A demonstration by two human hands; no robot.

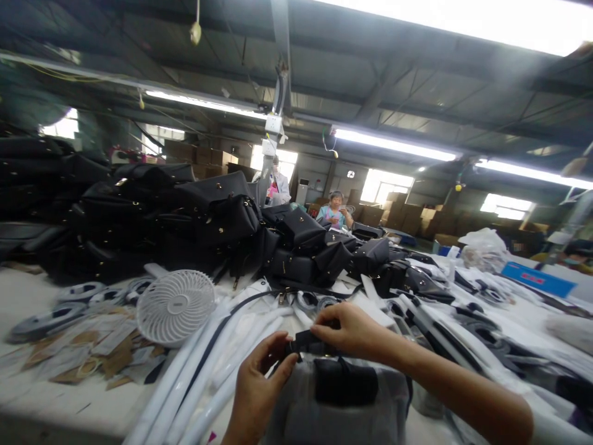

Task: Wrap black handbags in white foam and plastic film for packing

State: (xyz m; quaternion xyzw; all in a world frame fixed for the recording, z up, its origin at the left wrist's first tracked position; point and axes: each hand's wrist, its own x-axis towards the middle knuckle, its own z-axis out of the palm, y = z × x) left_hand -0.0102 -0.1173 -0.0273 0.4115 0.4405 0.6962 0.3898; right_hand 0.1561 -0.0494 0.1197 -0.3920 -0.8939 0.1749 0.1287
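Observation:
Low in the middle of the view, my left hand (pixel 257 386) and my right hand (pixel 348 331) both pinch a short black strap (pixel 309 343). The left hand's thumb and fingers close on the strap's left end. The right hand's fingers curl over its right end from above. Just below the strap lies a black bag piece (pixel 343 381) on grey wrapping (pixel 301 420). Long white wrapped straps (pixel 217 358) lie to the left of my hands on the table.
A white round fan (pixel 175 306) lies left of the straps. A large heap of black bags (pixel 204 216) fills the back of the table. Tape rolls (pixel 46 321) and card tags (pixel 92 352) lie far left. Two people (pixel 334 213) work behind the heap.

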